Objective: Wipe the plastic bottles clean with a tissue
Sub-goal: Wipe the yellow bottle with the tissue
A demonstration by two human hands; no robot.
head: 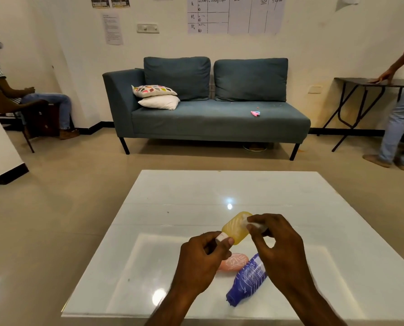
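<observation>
A yellow translucent plastic bottle [235,228] is held above the white table [196,191], tilted with its white cap toward me. My left hand [201,260] pinches the cap end. My right hand [278,245] presses a small white tissue [249,222] against the bottle's far upper end. Below the hands, a pink bottle [235,264] lies on its side on the table. Beside it, to the right, lies a blue bottle [249,282] with white print, its cap pointing toward me.
A blue-grey sofa [208,118] with pillows stands behind the table across open floor. One person sits on a chair [15,109] at the far left. Another person stands at a black folding table [370,82] at the far right.
</observation>
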